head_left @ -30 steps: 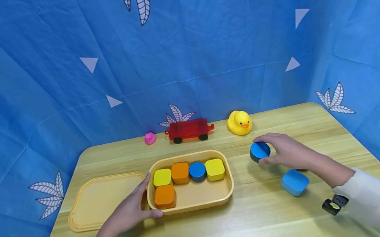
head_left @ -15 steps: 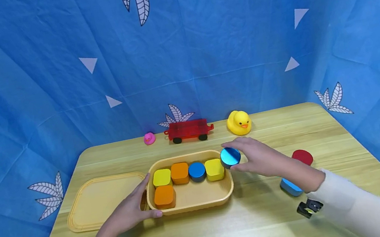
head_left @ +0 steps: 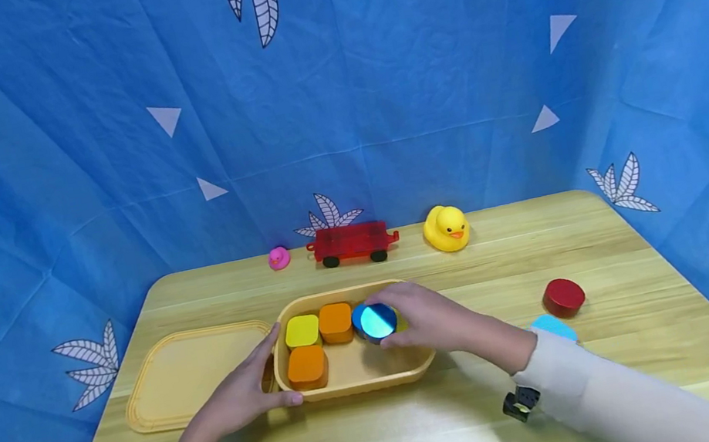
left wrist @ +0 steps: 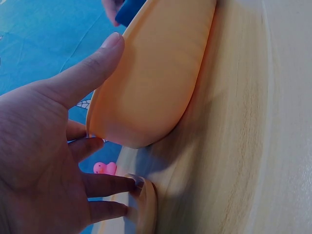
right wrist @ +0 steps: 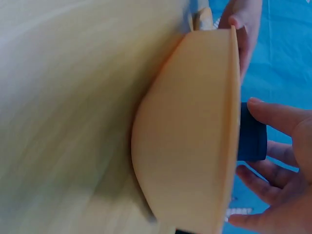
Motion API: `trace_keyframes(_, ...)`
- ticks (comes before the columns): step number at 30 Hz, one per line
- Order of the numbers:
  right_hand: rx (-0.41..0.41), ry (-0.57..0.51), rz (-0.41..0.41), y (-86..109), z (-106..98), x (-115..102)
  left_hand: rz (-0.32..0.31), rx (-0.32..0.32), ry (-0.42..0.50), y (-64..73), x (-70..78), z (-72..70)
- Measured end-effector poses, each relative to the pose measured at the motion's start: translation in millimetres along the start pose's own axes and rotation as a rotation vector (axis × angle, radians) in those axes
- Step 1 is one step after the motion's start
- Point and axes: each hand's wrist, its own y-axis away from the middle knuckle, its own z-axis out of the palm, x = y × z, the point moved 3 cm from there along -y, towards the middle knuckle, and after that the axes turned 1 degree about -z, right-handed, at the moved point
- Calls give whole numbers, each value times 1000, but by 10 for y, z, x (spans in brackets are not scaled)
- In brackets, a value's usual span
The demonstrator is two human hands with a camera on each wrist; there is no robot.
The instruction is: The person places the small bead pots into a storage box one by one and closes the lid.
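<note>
My left hand (head_left: 250, 379) holds the left end of a light orange plastic box (head_left: 368, 386), thumb at its front rim and fingers at the end. My right hand (head_left: 431, 321) pinches a round dark-blue block (head_left: 378, 322) by its sides, over the inside of the box. In the right wrist view, the blue block (right wrist: 251, 134) stands out above the rim. Inside the box sit a yellow block (head_left: 302, 330), two orange blocks (head_left: 307, 367), and another blue block (head_left: 358, 317), partly covered by the held one. The right hand mostly hides a second yellow block.
A matching lid (head_left: 204, 371) lies left of the box, near the left fingers. A red round block (head_left: 564, 297) and a light-blue block (head_left: 554, 327), partly under the right sleeve, lie at right. Behind stand a pink duck (head_left: 278, 258), red wagon (head_left: 353, 243) and yellow duck (head_left: 447, 229).
My right hand has carried the round blue block leftward from the right side of the table to over the box. The left hand and the box have stayed put.
</note>
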Motion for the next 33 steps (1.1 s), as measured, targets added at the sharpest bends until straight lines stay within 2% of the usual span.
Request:
trace_keyframes(7,-20,8,-53,-176,260,-109,-10,-2,1,-8,19,-7)
trace_keyframes(16,-53,153,-37,-326,524,-151,-5,-1,-8,-17,8,6)
trace_keyframes(33,-58,203,-8,-347,618,-165,-31,-12,15,-19,16,23)
